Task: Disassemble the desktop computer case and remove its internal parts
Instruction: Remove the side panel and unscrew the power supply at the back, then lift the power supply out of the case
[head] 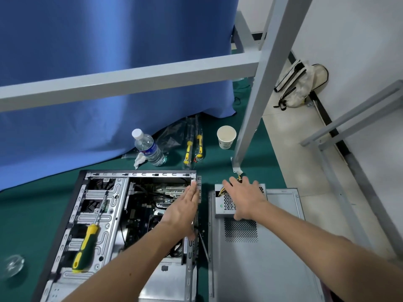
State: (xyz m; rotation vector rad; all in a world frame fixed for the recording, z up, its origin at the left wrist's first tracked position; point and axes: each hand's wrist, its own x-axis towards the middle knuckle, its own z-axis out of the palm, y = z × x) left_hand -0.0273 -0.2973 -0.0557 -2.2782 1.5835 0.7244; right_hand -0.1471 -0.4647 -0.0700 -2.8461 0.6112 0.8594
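The open computer case [104,214] lies on its side on the green mat, its motherboard [144,212] and cables exposed. My left hand [182,211] lies flat, fingers straight, against the case's rear edge. To the right, the removed grey power supply [224,199] sits on the detached side panel [272,253]. My right hand [245,196] rests on top of the power supply with fingers spread. A yellow-and-green screwdriver [87,243] lies on the case's drive cage.
A water bottle [149,148], crumpled tissue [139,160], two bagged screwdrivers [194,147] and a paper cup [226,136] stand behind the case. A grey frame post [255,101] rises at right. A glass dish [13,265] sits at left. A blue curtain [109,40] hangs behind.
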